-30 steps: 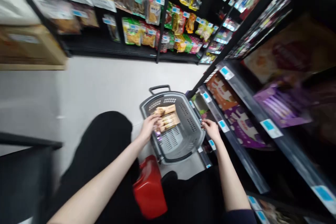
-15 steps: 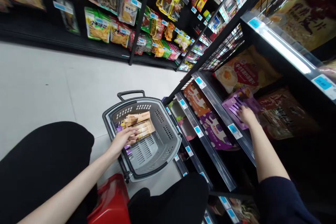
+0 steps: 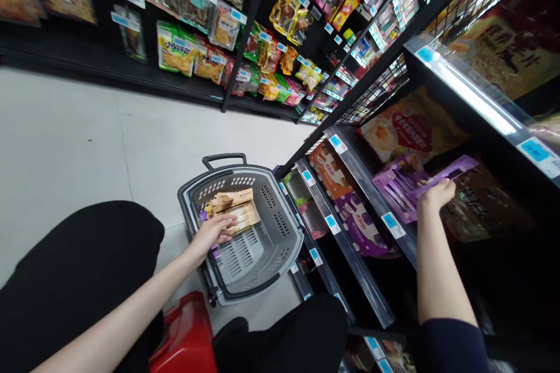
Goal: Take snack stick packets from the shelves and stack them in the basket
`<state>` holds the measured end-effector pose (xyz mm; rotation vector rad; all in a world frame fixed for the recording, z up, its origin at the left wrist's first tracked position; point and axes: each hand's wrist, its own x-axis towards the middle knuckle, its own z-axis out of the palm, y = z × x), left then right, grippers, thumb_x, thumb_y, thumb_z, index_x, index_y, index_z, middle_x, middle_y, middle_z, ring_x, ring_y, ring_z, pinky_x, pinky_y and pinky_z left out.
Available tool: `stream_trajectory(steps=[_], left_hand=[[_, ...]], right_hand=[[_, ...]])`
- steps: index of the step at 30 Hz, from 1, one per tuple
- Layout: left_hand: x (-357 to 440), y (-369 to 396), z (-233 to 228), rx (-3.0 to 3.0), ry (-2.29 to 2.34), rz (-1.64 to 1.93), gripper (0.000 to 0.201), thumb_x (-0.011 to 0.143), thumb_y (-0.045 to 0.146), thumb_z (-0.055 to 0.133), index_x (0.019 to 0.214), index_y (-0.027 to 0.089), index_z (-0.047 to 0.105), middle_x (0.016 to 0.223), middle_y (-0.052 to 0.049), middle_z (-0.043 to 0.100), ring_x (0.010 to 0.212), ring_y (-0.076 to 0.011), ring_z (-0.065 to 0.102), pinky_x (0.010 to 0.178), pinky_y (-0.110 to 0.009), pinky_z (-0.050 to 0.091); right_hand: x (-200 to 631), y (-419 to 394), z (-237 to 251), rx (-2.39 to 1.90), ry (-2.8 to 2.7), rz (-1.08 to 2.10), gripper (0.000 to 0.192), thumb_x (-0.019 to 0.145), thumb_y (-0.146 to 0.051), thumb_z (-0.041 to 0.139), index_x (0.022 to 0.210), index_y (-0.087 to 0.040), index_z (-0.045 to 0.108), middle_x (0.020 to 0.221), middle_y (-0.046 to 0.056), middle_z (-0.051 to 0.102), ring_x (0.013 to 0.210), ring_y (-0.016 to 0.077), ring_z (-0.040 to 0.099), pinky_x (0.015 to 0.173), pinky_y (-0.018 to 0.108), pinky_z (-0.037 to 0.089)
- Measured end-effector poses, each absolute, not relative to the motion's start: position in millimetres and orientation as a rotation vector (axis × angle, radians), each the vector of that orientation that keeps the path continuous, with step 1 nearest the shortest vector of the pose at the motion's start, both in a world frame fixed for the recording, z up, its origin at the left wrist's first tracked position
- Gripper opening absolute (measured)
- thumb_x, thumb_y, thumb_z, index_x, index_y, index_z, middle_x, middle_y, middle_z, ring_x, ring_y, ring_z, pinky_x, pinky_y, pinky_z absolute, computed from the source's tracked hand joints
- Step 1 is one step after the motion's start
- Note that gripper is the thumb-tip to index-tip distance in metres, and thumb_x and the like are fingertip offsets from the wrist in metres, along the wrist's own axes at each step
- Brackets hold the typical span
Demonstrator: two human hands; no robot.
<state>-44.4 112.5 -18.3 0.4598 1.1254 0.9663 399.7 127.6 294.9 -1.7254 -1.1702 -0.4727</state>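
Observation:
My left hand [image 3: 216,232] is over the grey shopping basket [image 3: 286,245], fingers stretched out and touching a beige open carton [image 3: 251,213] of slim packets. Bits of purple packaging [image 3: 202,215] show beside that carton. At the shelf, my right hand [image 3: 437,193] is closed around a flat purple piece of packaging [image 3: 459,168], tilted up; whether it is a packet or a carton panel I cannot tell. Just left of this hand, an open purple carton [image 3: 396,186] holds several slim purple packets. A brown bag [image 3: 472,210] lies behind the hand.
Orange [image 3: 326,166] and purple cartons [image 3: 361,224] sit one shelf lower. A yellow and red bag [image 3: 409,128] stands behind the purple carton. The metal shelf edge [image 3: 464,84] runs above my right arm. Bagged snacks [image 3: 175,49] line the opposite shelf. Something red [image 3: 186,332] is between my legs.
My right hand has drawn back to the right from the purple carton, lifting the flat purple piece. My left hand stays at the beige carton. The view has shifted slightly.

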Motion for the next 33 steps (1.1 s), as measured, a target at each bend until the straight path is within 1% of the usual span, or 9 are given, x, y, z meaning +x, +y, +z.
stream_trajectory(steps=[1,3,6,9,13,16,19,27,33], left_hand=[[-44,113,-20,0.480,1.107,0.954,0.018,0.060,0.018,0.065,0.078,0.014,0.064,0.075,-0.003,0.067,0.048,-0.0085,0.057,0.045,-0.018,0.048],[-41,112,-24,0.543,1.045,0.920,0.022,0.061,0.024,0.068,0.080,0.015,0.065,0.078,-0.004,0.067,0.049,-0.0089,0.057,0.047,-0.019,0.049],[-37,105,-23,0.646,0.883,0.840,0.031,0.065,0.035,0.068,0.088,0.015,0.066,0.086,-0.008,0.068,0.058,-0.0115,0.060,0.055,-0.023,0.052],[-29,88,-15,0.693,0.661,0.754,0.040,0.068,0.043,0.065,0.095,0.013,0.066,0.092,-0.013,0.067,0.069,-0.0161,0.063,0.066,-0.029,0.052],[-14,60,-8,0.688,0.451,0.793,0.052,0.062,0.047,0.069,0.099,0.011,0.065,0.098,-0.015,0.066,0.088,-0.0220,0.062,0.078,-0.034,0.049],[-5,45,-15,0.757,0.506,0.763,0.054,0.058,0.047,0.072,0.098,0.010,0.065,0.096,-0.014,0.067,0.084,-0.0215,0.063,0.076,-0.032,0.048],[0,42,-28,0.871,0.710,0.713,0.048,0.062,0.043,0.071,0.095,0.008,0.066,0.085,-0.013,0.070,0.073,-0.0203,0.065,0.068,-0.030,0.049],[-2,59,-41,0.613,0.681,0.788,0.040,0.080,0.041,0.054,0.090,0.004,0.063,0.077,-0.017,0.069,0.066,-0.0218,0.066,0.065,-0.036,0.051],[-13,72,-34,0.443,0.706,1.014,0.026,0.078,0.026,0.059,0.093,0.005,0.060,0.077,-0.015,0.068,0.067,-0.0208,0.066,0.066,-0.038,0.054]], right_hand=[[384,123,294,-1.624,-1.140,-0.293,0.040,0.088,-0.044,0.011,0.095,-0.020,0.043,0.067,0.000,0.048,0.052,0.0134,0.051,0.051,0.030,0.045],[344,108,281,-1.406,-1.096,0.160,0.033,0.083,-0.051,0.032,0.087,-0.021,0.044,0.063,-0.004,0.046,0.045,0.0082,0.046,0.043,0.022,0.041],[273,75,234,-1.331,-1.172,0.662,0.033,0.068,-0.047,0.063,0.080,-0.021,0.046,0.063,-0.005,0.050,0.043,0.0057,0.046,0.037,0.016,0.036],[211,41,161,-1.384,-1.084,1.016,0.033,0.066,-0.045,0.066,0.078,-0.021,0.047,0.059,-0.006,0.053,0.039,0.0061,0.046,0.035,0.017,0.037],[151,6,60,-1.422,-0.923,1.425,0.034,0.061,-0.042,0.071,0.075,-0.018,0.052,0.053,-0.005,0.056,0.039,0.0104,0.053,0.040,0.021,0.044],[120,-9,7,-1.452,-0.848,1.513,0.038,0.055,-0.042,0.075,0.076,-0.016,0.056,0.051,-0.004,0.057,0.041,0.0137,0.057,0.044,0.024,0.047],[105,-16,-20,-1.465,-0.805,1.517,0.039,0.054,-0.045,0.074,0.075,-0.015,0.058,0.052,-0.001,0.060,0.043,0.0164,0.059,0.044,0.027,0.048],[111,-21,-39,-1.424,-0.853,1.650,0.040,0.053,-0.046,0.074,0.074,-0.014,0.062,0.059,0.002,0.066,0.052,0.0208,0.063,0.051,0.031,0.051],[106,-20,-46,-1.414,-0.799,1.655,0.044,0.051,-0.046,0.075,0.078,-0.013,0.063,0.059,0.002,0.066,0.052,0.0207,0.063,0.050,0.031,0.051]])
